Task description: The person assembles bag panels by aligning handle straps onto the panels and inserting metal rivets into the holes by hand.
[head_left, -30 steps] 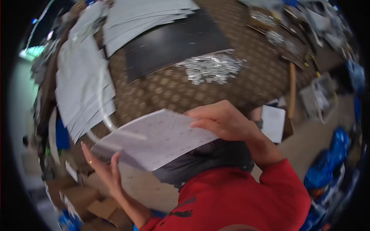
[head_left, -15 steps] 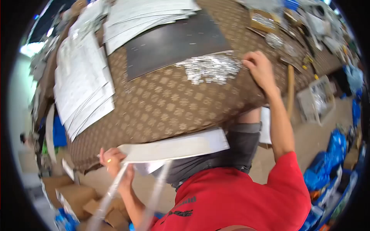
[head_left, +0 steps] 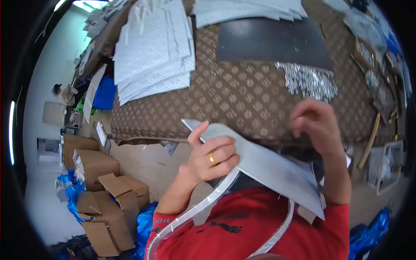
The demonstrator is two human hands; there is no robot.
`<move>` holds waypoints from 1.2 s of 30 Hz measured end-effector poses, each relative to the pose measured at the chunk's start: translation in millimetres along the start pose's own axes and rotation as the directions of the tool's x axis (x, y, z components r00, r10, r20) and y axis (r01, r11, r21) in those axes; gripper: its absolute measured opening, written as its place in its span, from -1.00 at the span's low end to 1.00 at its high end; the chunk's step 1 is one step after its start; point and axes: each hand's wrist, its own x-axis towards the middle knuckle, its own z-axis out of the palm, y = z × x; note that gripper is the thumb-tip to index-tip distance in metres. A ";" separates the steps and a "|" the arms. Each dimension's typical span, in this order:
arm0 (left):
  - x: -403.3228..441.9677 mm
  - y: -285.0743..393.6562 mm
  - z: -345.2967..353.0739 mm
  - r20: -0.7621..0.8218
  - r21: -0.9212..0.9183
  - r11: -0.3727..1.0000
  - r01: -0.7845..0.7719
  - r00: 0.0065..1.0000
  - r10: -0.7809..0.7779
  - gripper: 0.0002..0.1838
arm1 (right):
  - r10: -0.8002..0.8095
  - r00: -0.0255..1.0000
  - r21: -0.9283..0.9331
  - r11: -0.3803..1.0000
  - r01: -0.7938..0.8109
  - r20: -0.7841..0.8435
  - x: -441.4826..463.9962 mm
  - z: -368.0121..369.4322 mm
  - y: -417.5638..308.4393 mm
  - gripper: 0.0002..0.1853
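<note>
Nearest, below the white panel [head_left: 277, 167], a red shirt [head_left: 260, 208] with dark print across the chest. Hanging from the panel's lower edge and draped over the shirt, a left strap [head_left: 214, 195] and a right strap [head_left: 286, 223], both pale and partly see-through. Clamped firmly on the panel's upper left end, the left hand [head_left: 207, 151], with a gold ring on one finger. Sloping down to the right from that grip. Raised above the panel's right part, well apart from the left hand, the right hand [head_left: 314, 123], fingers curled; too blurred to tell whether pinching anything.

Left of the panel, low down, brown cardboard boxes [head_left: 97, 167]. Right of the panel, a wooden handle [head_left: 369, 141] and a pale plastic basket [head_left: 383, 167]. Beyond the panel, the worktop [head_left: 247, 95], covered in brown patterned cloth. Beyond the panel to the right, a heap of small silvery pieces [head_left: 310, 82]; farther that way, a dark board [head_left: 273, 41]. Beyond the panel to the left, a fanned stack of white sheets [head_left: 156, 56]. Farthest, well left of the panel, another person [head_left: 67, 93].
</note>
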 end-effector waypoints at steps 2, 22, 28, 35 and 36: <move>1.7 3.0 7.7 0.046 -0.053 0.992 -0.111 0.992 0.113 -0.81 | 0.126 0.968 0.053 0.989 -0.141 0.218 -0.3 31.5 5.7 -0.93; 4.2 0.8 9.0 0.035 -0.161 0.987 0.013 0.999 -0.008 -0.80 | 0.100 0.894 -0.048 0.995 -0.088 0.438 8.5 80.9 41.3 -0.84; 14.9 4.6 6.9 0.106 -0.161 0.985 -0.059 0.991 0.077 -0.80 | 0.132 0.914 -0.158 0.984 -0.076 0.383 10.5 74.9 40.9 -0.72; 26.4 12.4 -9.1 0.261 -0.020 0.998 0.051 0.964 -0.044 -0.77 | -0.194 0.954 -0.578 0.816 0.027 -0.229 3.7 -15.7 1.9 -0.86; 23.5 10.4 -12.8 0.290 -0.016 0.997 0.072 0.955 -0.064 -0.77 | -0.394 0.860 -0.716 0.697 0.049 -0.325 6.7 -53.2 9.7 -0.85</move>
